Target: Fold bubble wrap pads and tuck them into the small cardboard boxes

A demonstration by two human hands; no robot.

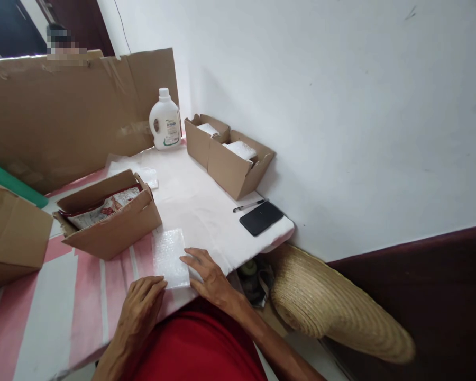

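A clear bubble wrap pouch (170, 256) lies flat near the table's front edge, between my two hands. My left hand (145, 296) rests at its lower left corner, fingers stretched forward and not wrapped round anything. Along the pouch's right edge is my right hand (206, 275), its fingers spread and touching or almost touching the plastic. Just beyond the pouch, to the left, stands an open cardboard box (111, 230) with printed packets (107, 207) inside.
A two-part cardboard box (226, 166) holding bubble wrap pouches (240, 150) stands by the wall. Nearby are a white jug (167, 121), a phone (261, 218) and a pen (249, 206). A cardboard panel (71, 116) borders the back; a straw hat (333, 301) sits below right.
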